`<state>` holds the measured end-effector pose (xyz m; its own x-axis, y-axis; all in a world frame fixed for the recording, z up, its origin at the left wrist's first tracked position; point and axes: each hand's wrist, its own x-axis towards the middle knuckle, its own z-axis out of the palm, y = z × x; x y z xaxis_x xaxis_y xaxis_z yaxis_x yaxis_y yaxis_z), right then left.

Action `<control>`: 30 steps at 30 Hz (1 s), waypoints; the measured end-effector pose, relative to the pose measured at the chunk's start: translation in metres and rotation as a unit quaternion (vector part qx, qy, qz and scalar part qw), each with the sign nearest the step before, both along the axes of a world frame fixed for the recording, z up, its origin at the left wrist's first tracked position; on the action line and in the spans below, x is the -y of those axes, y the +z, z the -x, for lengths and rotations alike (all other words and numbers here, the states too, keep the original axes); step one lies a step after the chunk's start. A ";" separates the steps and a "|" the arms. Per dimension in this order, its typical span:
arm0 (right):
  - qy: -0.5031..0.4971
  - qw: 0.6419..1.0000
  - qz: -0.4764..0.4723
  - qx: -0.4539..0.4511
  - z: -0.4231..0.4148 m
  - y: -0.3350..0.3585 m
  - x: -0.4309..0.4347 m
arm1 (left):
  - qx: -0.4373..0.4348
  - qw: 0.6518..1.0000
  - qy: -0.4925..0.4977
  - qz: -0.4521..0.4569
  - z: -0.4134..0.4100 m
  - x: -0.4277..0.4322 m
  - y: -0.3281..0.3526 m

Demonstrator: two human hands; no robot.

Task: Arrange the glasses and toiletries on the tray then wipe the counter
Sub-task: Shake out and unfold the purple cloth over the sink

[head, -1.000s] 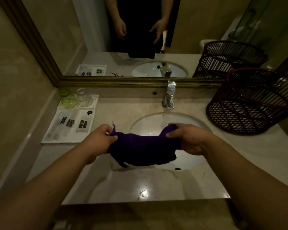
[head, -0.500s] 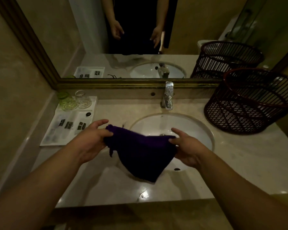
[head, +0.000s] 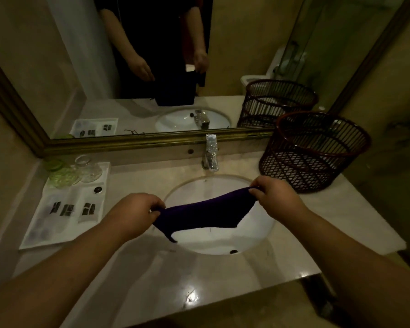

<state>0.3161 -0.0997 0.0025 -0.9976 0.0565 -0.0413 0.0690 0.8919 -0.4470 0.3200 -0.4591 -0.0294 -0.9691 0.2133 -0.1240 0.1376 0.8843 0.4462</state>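
Observation:
A dark purple cloth point(head: 206, 213) hangs stretched in the air over the sink. My left hand point(head: 133, 215) pinches its left corner and my right hand point(head: 273, 197) pinches its right corner. On the counter's left lies a white tray point(head: 33, 240). A green glass point(head: 62, 177) and a clear glass point(head: 88, 169) stand at the tray's far end. Several flat toiletry sachets point(head: 66, 210) lie in a row on the tray, with a small dark cap point(head: 98, 189) near them.
The beige marble counter point(head: 152, 280) surrounds a white oval sink point(head: 223, 242) with a chrome tap point(head: 210, 152) behind it. A dark wicker basket point(head: 313, 152) stands at the back right. A framed mirror point(head: 152, 43) covers the wall behind.
My hands have drawn apart and pulled the cloth taut into a wide band. It has risen from hanging in a point to a flatter spread over the sink.

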 end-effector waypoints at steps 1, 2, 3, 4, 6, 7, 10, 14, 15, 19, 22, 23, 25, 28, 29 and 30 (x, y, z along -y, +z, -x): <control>-0.007 1.000 -0.016 -0.013 -0.003 0.004 -0.008 | -0.013 1.000 -0.015 0.016 0.004 -0.007 0.005; -0.016 0.999 -0.029 -0.023 -0.007 0.009 -0.017 | -0.031 0.999 -0.026 0.025 0.008 -0.014 0.010; -0.025 0.998 -0.039 -0.031 -0.011 0.014 -0.027 | -0.050 0.998 -0.034 0.028 0.012 -0.023 0.015; -0.032 0.998 -0.047 -0.038 -0.016 0.019 -0.038 | -0.070 0.996 -0.041 0.028 0.016 -0.032 0.020; -0.042 0.996 -0.059 -0.050 -0.024 0.030 -0.062 | -0.111 0.991 -0.065 0.027 0.027 -0.054 0.030; -0.049 0.995 -0.062 -0.055 -0.028 0.035 -0.075 | -0.129 0.988 -0.079 0.028 0.033 -0.067 0.035; -0.074 0.992 -0.070 -0.068 -0.037 0.049 -0.117 | -0.173 0.979 -0.109 0.024 0.051 -0.111 0.048; -0.105 0.990 -0.063 -0.075 -0.038 0.063 -0.180 | -0.205 0.968 -0.139 0.029 0.079 -0.173 0.062; -0.108 0.989 -0.061 -0.077 -0.036 0.067 -0.197 | -0.209 0.967 -0.141 0.027 0.087 -0.190 0.066; -0.126 0.986 -0.063 -0.091 -0.023 0.080 -0.261 | -0.221 0.965 -0.138 0.029 0.116 -0.258 0.081; -0.136 0.984 -0.066 -0.095 -0.004 0.085 -0.306 | -0.234 0.963 -0.125 0.042 0.138 -0.307 0.088; -0.138 0.984 -0.065 -0.095 0.005 0.085 -0.320 | -0.234 0.964 -0.117 0.043 0.146 -0.322 0.089; -0.139 0.983 -0.067 -0.099 0.023 0.083 -0.344 | -0.242 0.963 -0.104 0.050 0.164 -0.348 0.092; -0.135 0.983 -0.072 -0.097 0.053 0.077 -0.374 | -0.247 0.962 -0.095 0.066 0.189 -0.379 0.095; -0.135 0.983 -0.075 -0.098 0.063 0.075 -0.382 | -0.243 0.963 -0.090 0.068 0.197 -0.387 0.095; -0.139 0.982 -0.081 -0.099 0.072 0.071 -0.389 | -0.237 0.965 -0.086 0.069 0.203 -0.395 0.095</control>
